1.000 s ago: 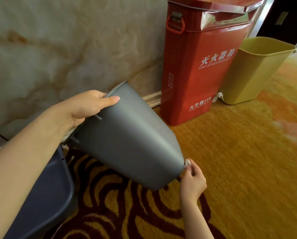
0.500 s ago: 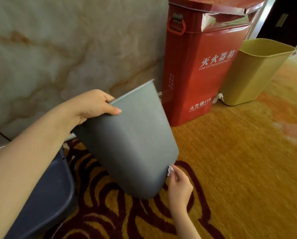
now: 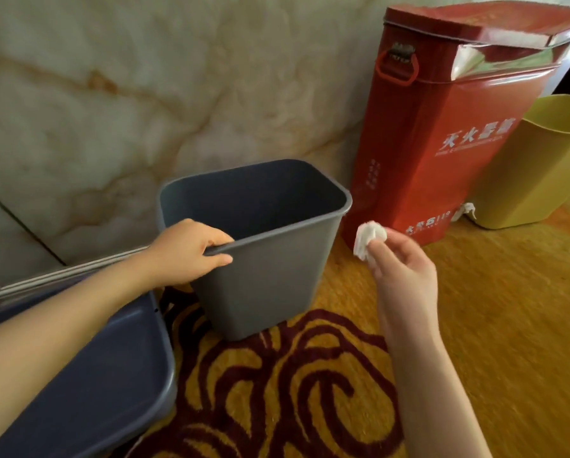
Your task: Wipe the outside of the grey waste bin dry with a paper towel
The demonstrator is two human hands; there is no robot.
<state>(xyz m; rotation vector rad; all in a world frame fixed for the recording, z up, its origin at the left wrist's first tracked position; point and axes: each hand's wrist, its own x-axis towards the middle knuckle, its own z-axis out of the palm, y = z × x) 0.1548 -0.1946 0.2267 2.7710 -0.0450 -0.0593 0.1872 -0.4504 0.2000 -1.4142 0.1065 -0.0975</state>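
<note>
The grey waste bin (image 3: 270, 279) stands upright on the patterned carpet, its open top facing up and nothing visible inside. My left hand (image 3: 187, 252) grips the near left part of its rim, fingers hooked over the edge. My right hand (image 3: 406, 276) is lifted to the right of the bin, apart from it, pinching a crumpled white paper towel (image 3: 369, 238) at the fingertips. The towel wad hangs level with the bin's rim, in front of the red box.
A red fire extinguisher box (image 3: 449, 133) stands right behind the bin against the marble wall (image 3: 144, 94). A yellow bin (image 3: 541, 166) sits beyond it at far right. A dark blue container (image 3: 88, 385) lies at lower left. Yellow carpet (image 3: 508, 309) stretches to the right.
The bin went from tilted, bottom towards me, to upright on the carpet. My right hand left the bin's bottom edge and rose to the right with the towel.
</note>
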